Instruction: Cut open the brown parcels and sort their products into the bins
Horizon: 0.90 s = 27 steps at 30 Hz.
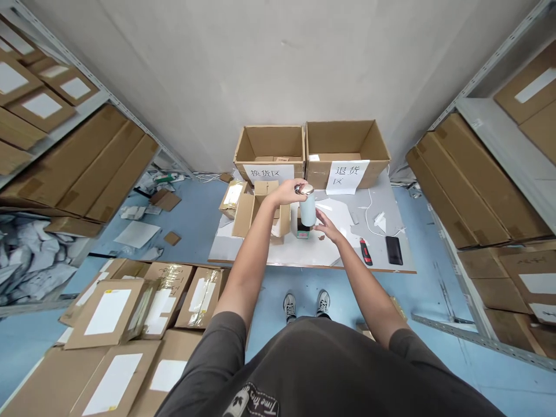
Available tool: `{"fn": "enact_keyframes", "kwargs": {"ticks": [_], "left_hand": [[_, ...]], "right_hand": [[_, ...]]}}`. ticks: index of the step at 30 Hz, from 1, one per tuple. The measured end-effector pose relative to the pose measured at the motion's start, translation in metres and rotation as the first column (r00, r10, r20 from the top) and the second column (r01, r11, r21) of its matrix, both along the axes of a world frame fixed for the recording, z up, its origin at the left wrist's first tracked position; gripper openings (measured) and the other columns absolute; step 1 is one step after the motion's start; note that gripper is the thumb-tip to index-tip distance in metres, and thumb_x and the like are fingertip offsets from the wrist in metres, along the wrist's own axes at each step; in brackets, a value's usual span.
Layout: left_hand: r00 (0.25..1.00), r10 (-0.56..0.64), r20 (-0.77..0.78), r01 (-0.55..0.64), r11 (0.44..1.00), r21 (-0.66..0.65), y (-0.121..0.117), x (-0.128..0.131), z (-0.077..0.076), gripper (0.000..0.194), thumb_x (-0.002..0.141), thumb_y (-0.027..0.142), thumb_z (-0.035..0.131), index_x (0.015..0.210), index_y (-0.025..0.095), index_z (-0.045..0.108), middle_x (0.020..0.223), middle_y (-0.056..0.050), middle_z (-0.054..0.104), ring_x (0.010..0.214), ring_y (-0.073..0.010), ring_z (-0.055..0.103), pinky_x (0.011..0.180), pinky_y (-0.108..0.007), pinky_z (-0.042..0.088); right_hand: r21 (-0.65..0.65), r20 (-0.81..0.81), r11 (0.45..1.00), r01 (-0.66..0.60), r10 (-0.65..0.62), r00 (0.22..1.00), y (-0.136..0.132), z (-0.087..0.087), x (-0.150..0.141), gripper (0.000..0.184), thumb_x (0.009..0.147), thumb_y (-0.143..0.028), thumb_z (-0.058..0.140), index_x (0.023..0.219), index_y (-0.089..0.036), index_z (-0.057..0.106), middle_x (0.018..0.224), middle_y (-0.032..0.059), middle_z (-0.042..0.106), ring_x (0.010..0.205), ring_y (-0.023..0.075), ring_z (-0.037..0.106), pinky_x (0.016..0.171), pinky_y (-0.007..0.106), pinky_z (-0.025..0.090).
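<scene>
A pale blue thermos bottle (308,211) with a shiny metallic lid stands nearly upright over the table. My left hand (287,192) is closed around its top at the lid. Just below it sits a small green-and-dark box (303,234), its opening partly hidden by the bottle. My right hand (328,227) is beside the lower part of the bottle, fingers apart; whether the fingertips touch it I cannot tell. Left of the bottle, an open cardboard box (244,215) with raised flaps is partly covered by my left forearm.
Two big open cartons with paper signs, one left (269,169) and one right (347,174), line the table's back. A red-and-black utility knife (365,252) and a black phone (394,250) lie at right. Stacked parcels (108,310) stand at lower left; loaded shelves flank both sides.
</scene>
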<state>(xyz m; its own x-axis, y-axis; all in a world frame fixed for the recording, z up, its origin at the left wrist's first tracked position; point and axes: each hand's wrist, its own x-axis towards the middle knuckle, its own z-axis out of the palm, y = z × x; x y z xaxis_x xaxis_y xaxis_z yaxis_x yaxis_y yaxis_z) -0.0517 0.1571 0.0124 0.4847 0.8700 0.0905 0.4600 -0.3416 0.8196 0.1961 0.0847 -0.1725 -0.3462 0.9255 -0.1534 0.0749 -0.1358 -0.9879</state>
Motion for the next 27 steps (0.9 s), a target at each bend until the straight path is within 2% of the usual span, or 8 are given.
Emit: {"fn": "enact_keyframes", "kwargs": {"ticks": [4, 9, 12, 15, 18, 20, 22, 27], "left_hand": [[0.994, -0.046, 0.096, 0.042, 0.998, 0.037, 0.005, -0.002, 0.012, 0.034, 0.075, 0.035, 0.071, 0.104, 0.018, 0.075, 0.095, -0.001, 0.070, 0.088, -0.0191, 0.062, 0.085, -0.032, 0.050], [0.979, -0.030, 0.204, 0.027, 0.999, 0.018, 0.009, -0.004, 0.015, 0.050, 0.079, 0.044, 0.080, 0.122, 0.018, 0.077, 0.123, -0.009, 0.076, 0.115, -0.0279, 0.069, 0.106, -0.042, 0.053], [0.956, 0.010, 0.294, -0.013, 1.000, 0.008, 0.001, -0.001, 0.014, 0.061, 0.083, 0.051, 0.082, 0.134, 0.021, 0.074, 0.136, -0.012, 0.073, 0.128, -0.0309, 0.066, 0.113, -0.046, 0.052], [0.909, 0.173, 0.380, -0.180, 0.983, -0.017, -0.018, 0.003, 0.008, 0.079, 0.083, 0.056, 0.085, 0.152, 0.025, 0.061, 0.150, -0.014, 0.066, 0.133, -0.0312, 0.065, 0.111, -0.046, 0.054], [0.820, 0.384, 0.424, -0.401, 0.915, -0.053, -0.045, 0.014, -0.004, 0.088, 0.084, 0.058, 0.087, 0.159, 0.028, 0.053, 0.156, -0.016, 0.059, 0.132, -0.0309, 0.065, 0.109, -0.046, 0.056], [0.775, 0.468, 0.425, -0.480, 0.873, -0.087, -0.064, 0.027, -0.012, 0.084, 0.084, 0.058, 0.087, 0.155, 0.026, 0.055, 0.147, -0.017, 0.065, 0.125, -0.0293, 0.068, 0.107, -0.045, 0.057], [0.772, 0.496, 0.397, -0.482, 0.865, -0.143, -0.079, 0.042, -0.018, 0.080, 0.083, 0.058, 0.088, 0.148, 0.024, 0.059, 0.133, -0.015, 0.071, 0.116, -0.0275, 0.071, 0.101, -0.043, 0.059], [0.811, 0.487, 0.325, -0.460, 0.873, -0.162, -0.095, 0.071, -0.019, 0.084, 0.070, 0.052, 0.098, 0.140, 0.024, 0.062, 0.127, -0.012, 0.075, 0.109, -0.0279, 0.073, 0.093, -0.041, 0.060]], "right_hand": [[0.001, -0.211, 0.997, -0.073, 0.071, 0.975, -0.002, 0.046, -0.006, 0.082, 0.082, -0.054, 0.083, 0.157, -0.033, 0.057, 0.158, 0.0065, 0.064, 0.145, 0.0345, 0.060, 0.117, 0.054, 0.053], [0.018, -0.314, 0.995, -0.094, 0.095, 0.945, -0.006, 0.081, -0.012, 0.076, 0.075, -0.055, 0.091, 0.141, -0.027, 0.069, 0.137, 0.0083, 0.076, 0.127, 0.0333, 0.071, 0.105, 0.048, 0.060], [0.034, -0.324, 0.998, -0.057, 0.065, 0.944, -0.010, 0.091, -0.012, 0.072, 0.072, -0.055, 0.095, 0.133, -0.026, 0.072, 0.132, 0.0080, 0.078, 0.124, 0.0320, 0.072, 0.108, 0.047, 0.059], [0.054, -0.326, 0.998, 0.018, 0.000, 0.945, -0.014, 0.097, -0.011, 0.073, 0.071, -0.059, 0.095, 0.132, -0.027, 0.072, 0.133, 0.0077, 0.078, 0.125, 0.0317, 0.072, 0.111, 0.048, 0.058], [0.074, -0.318, 0.994, 0.086, -0.058, 0.946, -0.019, 0.104, -0.010, 0.074, 0.069, -0.061, 0.096, 0.131, -0.028, 0.071, 0.134, 0.0077, 0.078, 0.128, 0.0318, 0.070, 0.111, 0.047, 0.057], [0.087, -0.310, 0.989, 0.123, -0.090, 0.946, -0.023, 0.108, -0.009, 0.073, 0.069, -0.060, 0.096, 0.129, -0.028, 0.071, 0.132, 0.0078, 0.078, 0.129, 0.0321, 0.069, 0.110, 0.047, 0.058], [0.098, -0.299, 0.984, 0.151, -0.115, 0.947, -0.027, 0.112, -0.010, 0.072, 0.069, -0.059, 0.097, 0.127, -0.028, 0.071, 0.129, 0.0079, 0.079, 0.126, 0.0321, 0.070, 0.107, 0.047, 0.059], [0.145, -0.226, 0.958, 0.248, -0.212, 0.951, -0.037, 0.114, -0.020, 0.067, 0.066, -0.059, 0.099, 0.116, -0.027, 0.069, 0.122, 0.0076, 0.079, 0.116, 0.0303, 0.071, 0.103, 0.046, 0.061]]}}
